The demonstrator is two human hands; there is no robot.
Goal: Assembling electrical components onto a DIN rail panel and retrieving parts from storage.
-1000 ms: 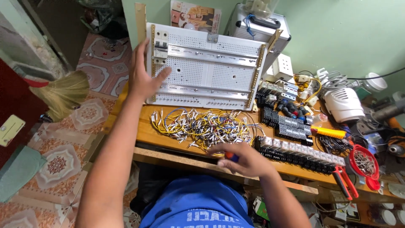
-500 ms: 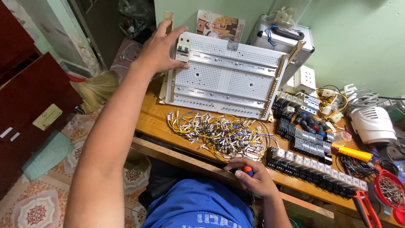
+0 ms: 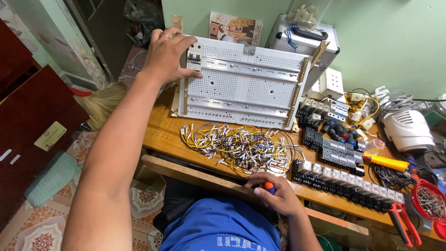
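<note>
Panel [image 3: 241,83], a white perforated plate with metal rails, stood tilted at the back of the wooden desk [image 3: 162,132], leaning against the green wall. To the far left stood a dark red cabinet [image 3: 28,107] on a patterned tile floor [image 3: 42,232], with a broom [image 3: 104,102] beside the desk's edge. The left hand [image 3: 168,56] lay on the panel's top left corner, its grip spread flat over the edge beside a small breaker [image 3: 194,56]. In front of the panel lay a tangle of yellow and white wires [image 3: 237,146]. At the desk's near edge the right hand [image 3: 276,195] had its grip closed around an orange-tipped tool [image 3: 269,186]. Further right sat rows of black relay bases [image 3: 344,179], a yellow knife [image 3: 385,161], red pliers [image 3: 404,223] and a red bowl [image 3: 429,202] of screws. A silver case [image 3: 304,42] stood behind the panel.
</note>
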